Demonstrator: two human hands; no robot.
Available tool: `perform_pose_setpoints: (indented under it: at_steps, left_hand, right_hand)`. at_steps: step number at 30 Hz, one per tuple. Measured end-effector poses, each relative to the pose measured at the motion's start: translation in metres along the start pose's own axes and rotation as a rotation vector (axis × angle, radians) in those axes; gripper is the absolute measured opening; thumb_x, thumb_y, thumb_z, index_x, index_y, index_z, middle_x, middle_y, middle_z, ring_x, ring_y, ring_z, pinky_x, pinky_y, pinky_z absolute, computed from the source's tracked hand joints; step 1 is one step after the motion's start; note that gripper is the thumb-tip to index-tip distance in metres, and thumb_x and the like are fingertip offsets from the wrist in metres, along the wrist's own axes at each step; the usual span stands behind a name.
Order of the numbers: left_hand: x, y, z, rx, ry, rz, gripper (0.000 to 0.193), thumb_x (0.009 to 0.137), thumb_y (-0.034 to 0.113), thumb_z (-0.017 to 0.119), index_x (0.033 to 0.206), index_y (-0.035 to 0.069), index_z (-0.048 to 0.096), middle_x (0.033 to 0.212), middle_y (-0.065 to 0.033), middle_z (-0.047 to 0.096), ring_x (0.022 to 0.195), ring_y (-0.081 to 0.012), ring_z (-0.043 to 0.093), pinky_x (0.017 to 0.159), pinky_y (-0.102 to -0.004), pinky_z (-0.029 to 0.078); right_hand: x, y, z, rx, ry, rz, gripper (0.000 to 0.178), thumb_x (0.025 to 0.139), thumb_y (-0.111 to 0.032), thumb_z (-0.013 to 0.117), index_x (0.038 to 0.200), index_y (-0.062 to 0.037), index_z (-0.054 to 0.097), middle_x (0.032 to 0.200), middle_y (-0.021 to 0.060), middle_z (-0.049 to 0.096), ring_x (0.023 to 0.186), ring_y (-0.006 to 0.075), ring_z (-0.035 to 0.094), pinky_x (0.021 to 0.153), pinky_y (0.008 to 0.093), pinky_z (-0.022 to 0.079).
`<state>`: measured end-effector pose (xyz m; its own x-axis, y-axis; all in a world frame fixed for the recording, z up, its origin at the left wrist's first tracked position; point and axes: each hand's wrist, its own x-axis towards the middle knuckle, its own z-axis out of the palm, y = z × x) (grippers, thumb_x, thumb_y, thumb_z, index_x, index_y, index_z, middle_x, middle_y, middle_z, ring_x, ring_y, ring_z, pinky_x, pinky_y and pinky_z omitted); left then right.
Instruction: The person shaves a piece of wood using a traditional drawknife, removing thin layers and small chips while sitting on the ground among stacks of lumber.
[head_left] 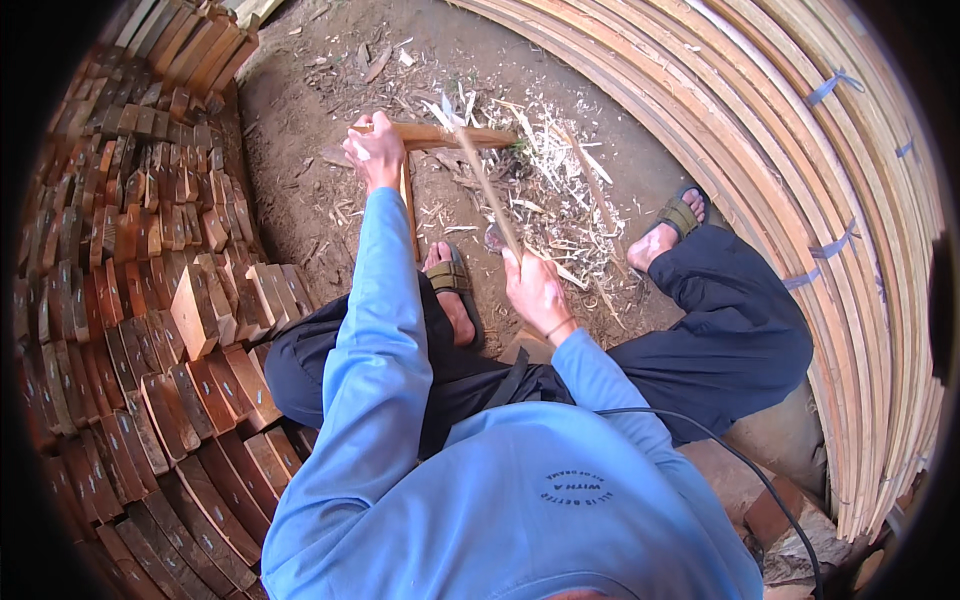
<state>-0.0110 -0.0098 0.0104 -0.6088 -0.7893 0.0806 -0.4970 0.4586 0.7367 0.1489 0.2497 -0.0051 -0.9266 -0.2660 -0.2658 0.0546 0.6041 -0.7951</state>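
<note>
My left hand [375,155] is closed around the left end of a short brown piece of wood [455,136], which lies crosswise above the ground. Below that hand, partly hidden by my sleeve, a narrow wooden strip [409,205] runs toward my left foot. My right hand [535,290] grips the near end of a long, thin, tan stick-like tool [487,190]. It slants up and left, and its far part crosses the piece of wood in this view. Whether the two touch, I cannot tell. Pale slivers [447,108] show near the tool's far end, which is blurred.
Pale wood shavings [570,165] lie heaped on the dirt floor [290,110] between my sandalled feet. Stacked wooden blocks [150,300] rise along the left. Long, tied wooden strips [780,130] line the right. A black cable [745,460] passes by my right side.
</note>
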Motion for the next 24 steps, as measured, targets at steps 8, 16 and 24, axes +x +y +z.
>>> perform_pose_setpoints:
  at_steps: [8, 16, 24]
  left_hand:
    - [0.016, -0.027, 0.007, -0.002, 0.122, 0.088, 0.044, 0.082, 0.030, 0.052, 0.094, -0.007, 0.071, 0.092, -0.0322, 0.069, 0.091, -0.0450, 0.067, 0.089, -0.0488, 0.048]
    - [0.007, -0.008, 0.000, 0.012, 0.007, 0.038, 0.052, 0.085, 0.033, 0.050, 0.113, -0.007, 0.068, 0.111, -0.0361, 0.065, 0.110, -0.0488, 0.060, 0.103, -0.0483, 0.043]
    - [0.000, -0.006, 0.007, -0.027, 0.141, 0.106, 0.046, 0.083, 0.032, 0.053, 0.103, -0.007, 0.070, 0.099, -0.0317, 0.069, 0.095, -0.0432, 0.067, 0.093, -0.0462, 0.047]
  right_hand:
    - [-0.006, -0.017, -0.008, 0.039, 0.081, -0.069, 0.047, 0.102, -0.031, 0.048, 0.077, 0.0041, 0.066, 0.071, 0.0298, 0.062, 0.073, 0.0486, 0.064, 0.071, 0.0563, 0.049]
    - [-0.002, 0.003, 0.001, -0.022, -0.025, 0.028, 0.042, 0.102, -0.032, 0.049, 0.090, 0.0054, 0.065, 0.068, 0.0281, 0.059, 0.065, 0.0462, 0.062, 0.061, 0.0513, 0.047]
    - [0.006, 0.043, 0.014, -0.142, -0.149, 0.134, 0.046, 0.103, -0.033, 0.047, 0.083, 0.0049, 0.063, 0.070, 0.0292, 0.061, 0.073, 0.0480, 0.064, 0.065, 0.0543, 0.049]
